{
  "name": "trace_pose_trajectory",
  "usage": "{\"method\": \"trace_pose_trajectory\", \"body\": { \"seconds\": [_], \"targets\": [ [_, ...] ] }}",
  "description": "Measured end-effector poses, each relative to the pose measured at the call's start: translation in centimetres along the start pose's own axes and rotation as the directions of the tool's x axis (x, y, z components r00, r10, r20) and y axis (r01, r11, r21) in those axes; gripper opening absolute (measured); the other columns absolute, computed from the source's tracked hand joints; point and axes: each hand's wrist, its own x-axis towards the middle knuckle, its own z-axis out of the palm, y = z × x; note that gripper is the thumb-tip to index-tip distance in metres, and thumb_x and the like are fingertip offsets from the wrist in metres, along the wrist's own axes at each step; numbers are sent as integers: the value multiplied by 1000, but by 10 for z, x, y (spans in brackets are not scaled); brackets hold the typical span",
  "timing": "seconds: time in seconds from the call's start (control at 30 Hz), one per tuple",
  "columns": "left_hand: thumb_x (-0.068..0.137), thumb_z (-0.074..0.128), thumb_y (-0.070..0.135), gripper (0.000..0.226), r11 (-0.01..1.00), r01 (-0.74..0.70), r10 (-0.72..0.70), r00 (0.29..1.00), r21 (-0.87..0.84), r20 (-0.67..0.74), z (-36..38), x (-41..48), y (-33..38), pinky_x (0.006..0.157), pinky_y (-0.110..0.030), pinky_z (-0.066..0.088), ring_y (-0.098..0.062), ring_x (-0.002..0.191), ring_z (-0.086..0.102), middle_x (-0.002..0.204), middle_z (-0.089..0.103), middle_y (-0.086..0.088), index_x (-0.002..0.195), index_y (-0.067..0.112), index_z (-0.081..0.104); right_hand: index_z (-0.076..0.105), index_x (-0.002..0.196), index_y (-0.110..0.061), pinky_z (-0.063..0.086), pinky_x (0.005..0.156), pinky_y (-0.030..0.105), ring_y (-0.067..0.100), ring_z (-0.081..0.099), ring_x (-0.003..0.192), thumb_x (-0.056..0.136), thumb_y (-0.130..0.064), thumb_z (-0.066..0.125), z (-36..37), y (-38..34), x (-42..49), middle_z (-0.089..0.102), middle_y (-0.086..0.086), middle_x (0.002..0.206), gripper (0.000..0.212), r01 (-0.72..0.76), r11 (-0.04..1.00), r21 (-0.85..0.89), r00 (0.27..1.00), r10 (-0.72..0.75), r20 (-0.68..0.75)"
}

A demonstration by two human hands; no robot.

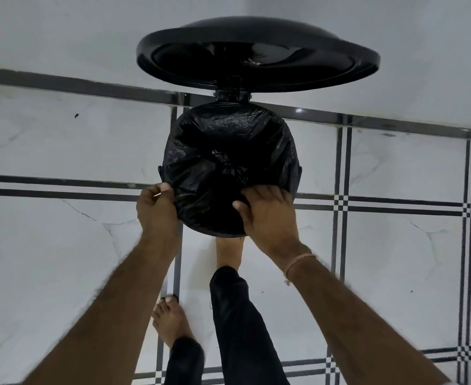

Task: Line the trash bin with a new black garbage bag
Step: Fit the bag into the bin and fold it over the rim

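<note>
Round trash bin seen from directly above, standing on the floor against the dark skirting strip at the foot of the wall; its mouth is wholly covered by the black garbage bag, a thin, glossy, heavily crinkled plastic film whose folds gather toward a dark hollow near the centre, and whose edge is turned out over the rim all the way round; only two small lugs of the bin show, one at each side. Lid: a smooth, shiny black disc with a thick rolled rim, tipped up and back on a hinge at the far side of the bin, its ribbed underside facing the camera. Floor: pale, marble-veined tiles divided by paired dark lines with small chequered crossings; wall plain and white. Near edge of the bin: a bare foot in dark trousers reaches under it, its toes hidden by the bin; the other bare foot rests further back on the tiles. Left hand: fingers curled closed, thumb and fingertips pinching the bag's overhang at the bin's near-left rim. Right hand: fingers bent over the near-right rim and gripping the film, thumb pressed on the bag's top surface; a thin cord bracelet circles that wrist.
</note>
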Motion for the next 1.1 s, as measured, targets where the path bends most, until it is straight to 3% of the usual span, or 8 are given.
{"method": "trace_pose_trajectory", "body": {
  "seconds": [0.1, 0.2, 0.3, 0.5, 0.7, 0.8, 0.93, 1.1],
  "targets": [
    [102, 52, 27, 17, 951, -236, 259, 961, 197, -99, 2, 9, 2, 87, -37, 55, -19, 98, 64, 108, 65, -3, 112, 14, 56, 51, 149, -12, 30, 121, 54, 36, 41, 146, 101, -39, 53, -3, 5, 10, 50, 12, 155, 56, -64, 996, 68, 965, 80, -251],
    [103, 45, 32, 31, 808, -445, 469, 882, 386, 35, 17, 27, 17, 96, -41, 51, -22, 110, 61, 121, 65, -7, 122, 12, 59, 22, 164, -9, 14, 128, 54, 34, 18, 159, 105, -47, 43, -10, 10, 33, 21, 14, 172, 73, -212, 964, 160, 940, 246, -235],
    [102, 43, 33, 31, 654, -553, 553, 815, 517, 173, 38, 44, 39, 91, -33, 49, -20, 103, 62, 111, 70, -2, 116, 17, 66, 19, 164, -6, 21, 127, 50, 32, 23, 157, 108, -46, 38, -18, 15, 61, 22, 14, 171, 70, -232, 907, 351, 923, 319, -215],
    [96, 56, 12, 21, 701, -492, 449, 867, 517, 217, 29, 70, 59, 97, -40, 56, -25, 99, 72, 99, 77, -3, 98, 19, 77, 53, 146, -13, 49, 104, 40, 27, 58, 126, 112, -33, 36, -29, 40, 82, 62, 10, 137, 43, -162, 752, 638, 895, 385, -226],
    [99, 47, 42, 35, 518, -657, 553, 746, 548, 371, 64, 67, 73, 90, -35, 53, -19, 99, 69, 106, 75, 3, 114, 25, 73, 63, 137, -17, 50, 100, 38, 30, 60, 122, 109, -35, 41, -39, 38, 118, 66, 7, 134, 40, -86, 804, 588, 921, 290, -261],
    [100, 49, 44, 34, 479, -630, 523, 764, 611, 378, 92, 77, 74, 82, -32, 49, -24, 100, 68, 103, 75, 0, 112, 24, 73, 68, 124, -20, 52, 97, 47, 33, 64, 114, 107, -43, 39, -36, 33, 137, 71, 5, 123, 40, -122, 776, 619, 913, 332, -236],
    [103, 41, 44, 35, 341, -643, 459, 751, 686, 476, 96, 95, 74, 82, -38, 46, -34, 100, 64, 106, 72, -8, 111, 19, 65, 66, 109, -18, 45, 79, 35, 34, 63, 107, 107, -45, 36, -28, 37, 153, 71, 9, 111, 40, -219, 790, 573, 892, 400, -211],
    [104, 39, 49, 40, 395, -661, 404, 748, 637, 526, 89, 98, 76, 76, -35, 39, -23, 90, 56, 99, 63, -1, 110, 16, 60, 66, 120, -15, 43, 79, 36, 38, 66, 110, 109, -47, 38, -33, 44, 157, 74, 11, 116, 43, -206, 788, 581, 917, 362, -166]
  ]
}}
